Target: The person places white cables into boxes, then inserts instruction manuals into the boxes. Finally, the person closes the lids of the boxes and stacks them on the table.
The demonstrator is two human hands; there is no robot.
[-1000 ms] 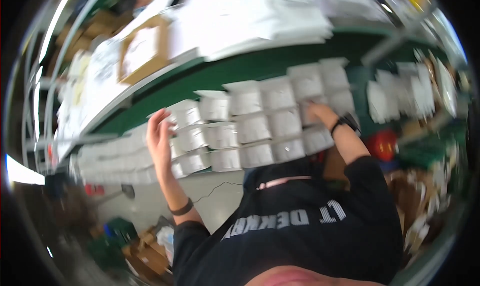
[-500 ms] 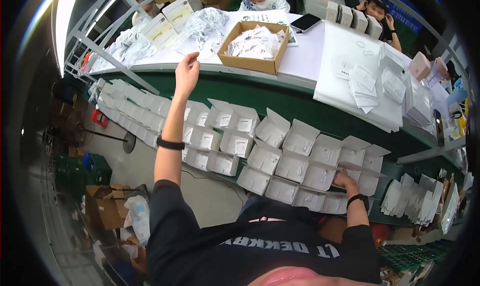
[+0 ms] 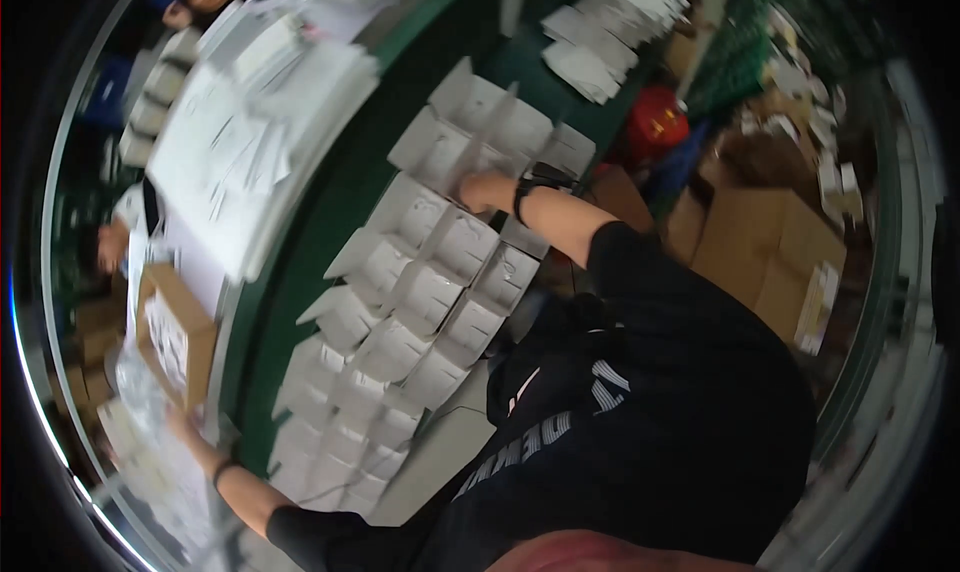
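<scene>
So at the left rim there's a co-worker's head (image 3: 108, 247) across the white bench (image 3: 205, 277), kinda cut up by the lens bend. Next to that, an open cardboard box (image 3: 206, 357) full of flat white packets (image 3: 164, 334) sits right up near the bench edge. The left hand (image 3: 187, 430) is at the lower end of that box, next to some crumpled clear plastic (image 3: 138, 380). It's blurry, so I can't tell if it's grasping anything or just touching. That forearm crosses the bench edge. Further up, a big stack of white sheets (image 3: 258, 217) runs along the same edge, leaflets on top.

Then a long lane of green surface (image 3: 310, 202) separates that edge from the open white boxes (image 3: 408, 290), so there's decent room lengthwise. The boxes themselves are packed side by side, about three across, flaps up, the left ones leaning over the lane. Right hand (image 3: 485, 191) is down in one toward the far end, fingers hidden, so no telling if it's gripping something. Its forearm passes over the boxes' right edge, tight against the black shirt (image 3: 690, 392).

Past a green gap, flat white cartons (image 3: 600, 37) lie bunched up, then a big brown carton (image 3: 765, 257) off right.
</scene>
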